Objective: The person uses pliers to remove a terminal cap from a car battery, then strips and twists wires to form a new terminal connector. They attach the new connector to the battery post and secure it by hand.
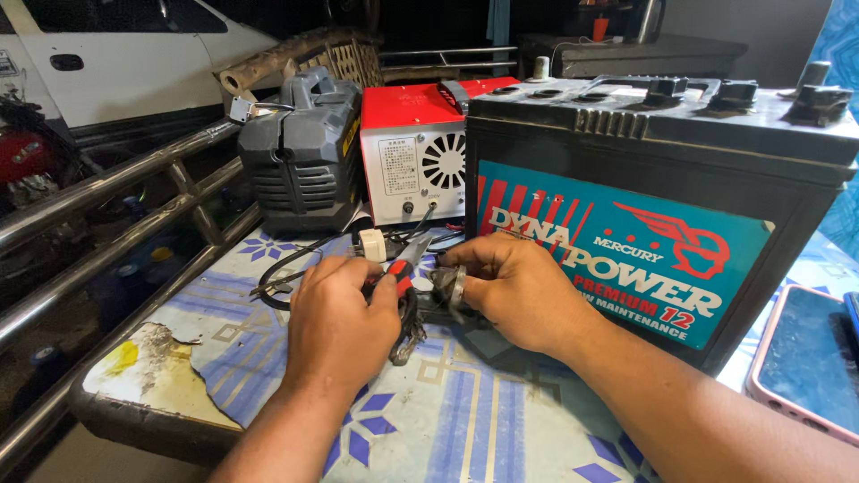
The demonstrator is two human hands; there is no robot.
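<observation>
Gripping, left hand [338, 313]: fingers curled tight around the red handles of a pair of pliers [404, 268], knuckles up, forearm coming in from the bottom edge.
Right hand [519, 291]: fingertips pinched on a small dark metal part [447, 291] with a shiny ring-like band; the hand rests low on the table just in front of the battery.
Pliers: held slanted, the grey nose pointing up and away from the left hand, close beside the small part — whether the tips actually bite it is hard to tell, since the fingers crowd the spot.
Small part: between the two hands, at the middle of the table, touching the right fingertips.
Table [465, 420]: covered with a blue and white patterned sheet; the near left corner is torn, showing bare yellowish board.
Phone [805, 358]: pink-edged, lying flat at the right edge, well apart from the hands.
Cables [295, 264]: black leads loop on the cloth just beyond the left hand, with a white plug [372, 243] near the plier nose.
Car battery [662, 188]: big black case with a teal label, standing upright right behind the right hand.
Charger [413, 156]: red and white box with a round vent, behind the cables.
Grey machine [300, 152]: dark plastic housing to the left of the charger.
Railing [107, 224]: metal bars along the left side — a white car [125, 54] beyond them.
</observation>
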